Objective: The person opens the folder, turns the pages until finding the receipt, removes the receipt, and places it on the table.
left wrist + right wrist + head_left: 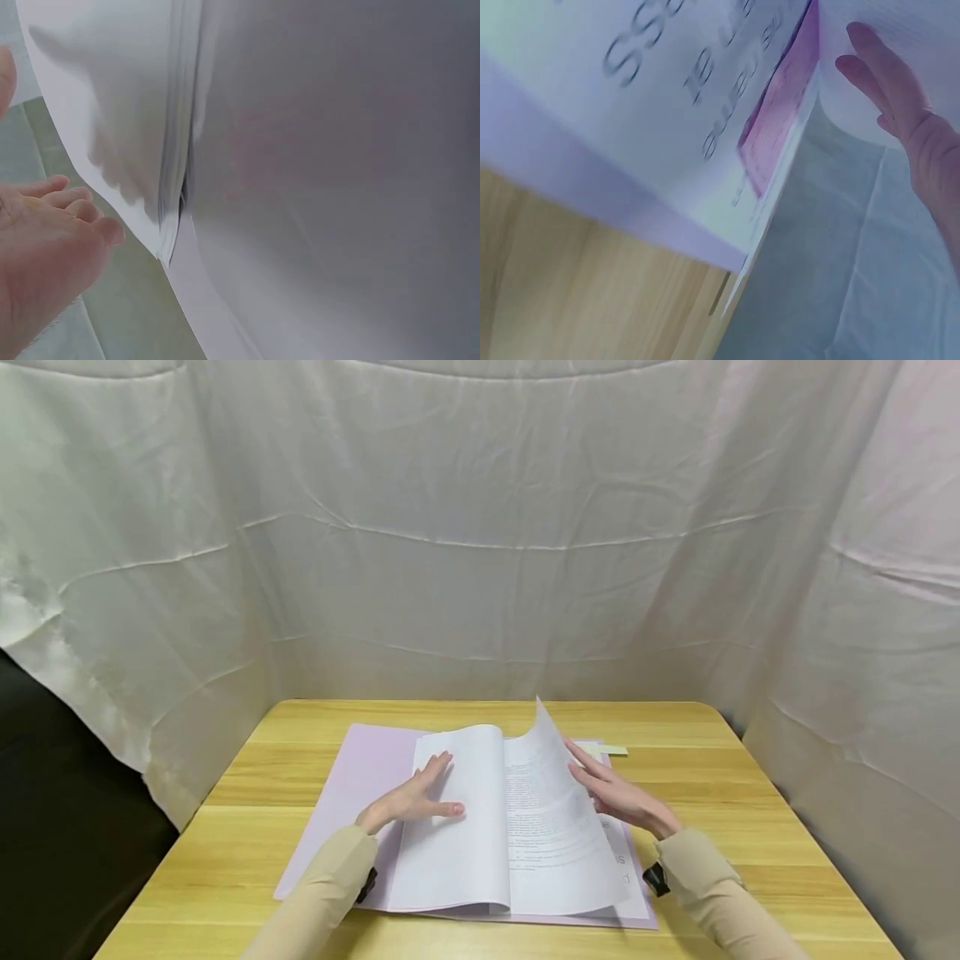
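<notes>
A pale purple folder lies spread on the table, holding a stack of white paper. Over the blank turned pages on its left side, my left hand is spread, its fingers extended and its shadow falling on the paper in the left wrist view. On the right, a printed sheet stands partly raised and curved, its top corner up. My right hand has straight fingers against that sheet's right side. Beneath the raised sheet shows a page with large print.
A pale yellow-green tab sticks out past the folder's upper right edge. In the right wrist view a pink slip lies by the large print. The wooden table is enclosed by light grey curtains, with a dark area at the left.
</notes>
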{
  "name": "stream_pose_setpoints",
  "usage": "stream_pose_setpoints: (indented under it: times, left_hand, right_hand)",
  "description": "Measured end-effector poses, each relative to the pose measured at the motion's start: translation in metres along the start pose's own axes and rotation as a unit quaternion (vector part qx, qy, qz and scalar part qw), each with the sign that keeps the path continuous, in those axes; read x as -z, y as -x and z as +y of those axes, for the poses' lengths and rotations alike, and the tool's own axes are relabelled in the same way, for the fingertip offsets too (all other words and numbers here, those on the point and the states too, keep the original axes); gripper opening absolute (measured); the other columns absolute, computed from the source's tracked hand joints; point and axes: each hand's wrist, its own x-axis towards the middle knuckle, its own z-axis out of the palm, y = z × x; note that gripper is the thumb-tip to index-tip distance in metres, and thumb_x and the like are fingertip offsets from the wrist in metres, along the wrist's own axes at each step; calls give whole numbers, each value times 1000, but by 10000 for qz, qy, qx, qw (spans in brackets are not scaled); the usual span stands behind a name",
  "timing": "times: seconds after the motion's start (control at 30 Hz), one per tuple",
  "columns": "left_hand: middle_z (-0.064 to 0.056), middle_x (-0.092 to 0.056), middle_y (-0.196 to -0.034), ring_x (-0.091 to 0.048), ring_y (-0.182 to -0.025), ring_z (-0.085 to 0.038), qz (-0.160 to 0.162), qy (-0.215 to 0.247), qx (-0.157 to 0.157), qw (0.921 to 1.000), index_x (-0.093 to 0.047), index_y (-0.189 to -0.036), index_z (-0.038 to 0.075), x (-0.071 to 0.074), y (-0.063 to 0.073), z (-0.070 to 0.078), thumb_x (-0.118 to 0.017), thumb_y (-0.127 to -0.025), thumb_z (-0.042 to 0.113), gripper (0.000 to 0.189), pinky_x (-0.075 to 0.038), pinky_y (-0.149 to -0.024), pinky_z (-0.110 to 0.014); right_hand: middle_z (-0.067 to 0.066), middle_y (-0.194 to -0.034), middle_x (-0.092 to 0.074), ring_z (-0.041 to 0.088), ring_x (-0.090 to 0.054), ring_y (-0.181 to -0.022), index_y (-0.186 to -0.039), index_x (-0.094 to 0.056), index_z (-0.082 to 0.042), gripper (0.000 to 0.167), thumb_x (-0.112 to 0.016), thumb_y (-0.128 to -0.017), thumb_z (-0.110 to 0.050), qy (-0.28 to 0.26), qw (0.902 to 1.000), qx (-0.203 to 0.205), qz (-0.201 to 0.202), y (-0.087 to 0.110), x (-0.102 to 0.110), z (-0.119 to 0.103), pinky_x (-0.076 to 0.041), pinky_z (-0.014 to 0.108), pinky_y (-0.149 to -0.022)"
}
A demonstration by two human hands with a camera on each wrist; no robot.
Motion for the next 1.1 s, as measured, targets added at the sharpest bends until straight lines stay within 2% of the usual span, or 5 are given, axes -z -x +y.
stream_pose_setpoints:
  times: [0.1,0.27,0.47,0.8,1.1]
  left_hand:
    - [-22,2,-169,5,-157,-43,-30,113,59,9999,-7,-163,8,-2,0,2,-73,-90,45,105,1,-125,-64]
    - [-19,2,-170,6,-156,-44,-74,277,109,9995,-8,-163,13,-3,1,5,-71,-91,47,102,1,-124,-67]
    - [-18,1,-170,4,-157,-43,-48,407,57,9991,-9,-163,14,-2,1,8,-70,-91,49,101,-3,-124,-68]
    - [-11,-3,-172,-3,-159,-36,-183,1008,-167,9946,-12,-164,19,0,-3,18,-66,-94,50,94,-11,-124,-67]
    - [-4,-5,-172,0,-160,-31,-395,1787,-579,9814,-9,-163,16,5,-5,30,-58,-102,40,82,-10,-129,-54]
  right_hand:
    - [29,-166,-7,41,-57,-124,-161,14,-31,61,-19,-111,-42,-386,9985,206,-335,-3,-4,-3,-57,44,-95]
    - [31,-166,-3,58,-33,-142,-160,17,-35,57,-9,-110,-45,-691,9958,300,-519,-8,-12,-6,-52,56,-103]
    - [32,-165,-10,54,-46,-136,-159,15,-40,57,-7,-108,-51,-644,9963,195,-532,-10,-20,-7,-55,50,-98]
    - [34,-163,-13,55,-51,-131,-161,11,-38,58,-9,-108,-52,-583,9962,284,-584,-12,-29,-14,-58,49,-94]
    - [31,-166,-2,55,-46,-135,-161,13,-32,62,-13,-108,-52,-605,9964,174,-567,-14,-38,-21,-47,60,-107]
